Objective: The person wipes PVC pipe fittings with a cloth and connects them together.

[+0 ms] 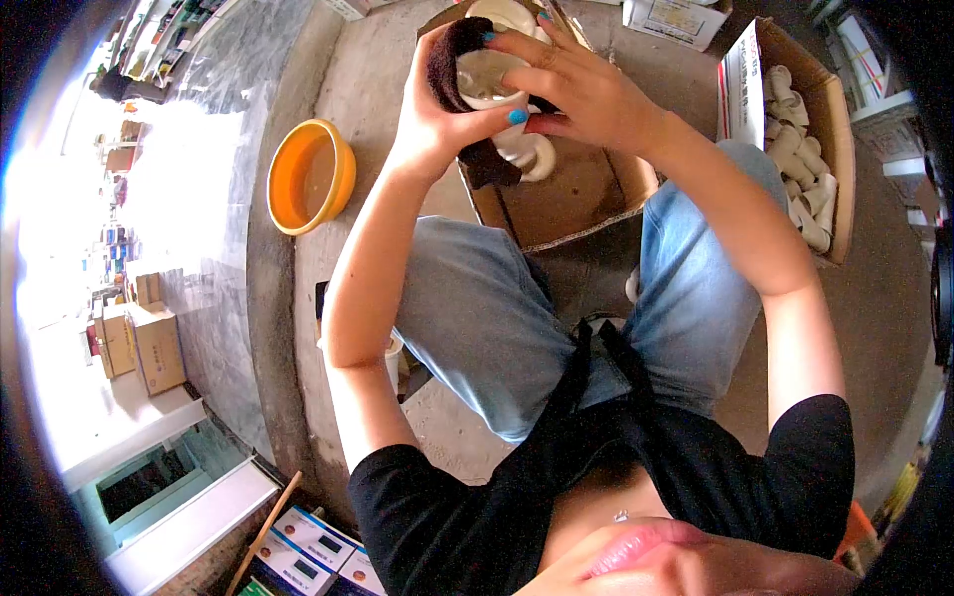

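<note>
At the top centre, my left hand (437, 109) is wrapped round a white rounded piece (487, 77), with a dark brown cloth (487, 164) between palm and piece. The cloth curls over the left side of the piece and hangs below it. From the right, my right hand (576, 84) holds the same piece, its fingers bent over the top and front. Both hands are above an open cardboard box (556, 204), where more white pieces (537, 159) show partly behind my hands.
An orange basin (348, 184) stands on the floor at the left. At the right, a second cardboard box (843, 149) holds several cream pipe-like pieces (795, 149). A white box (678, 20) is at the top. Boxes (298, 561) and a wooden stick (263, 531) lie lower left.
</note>
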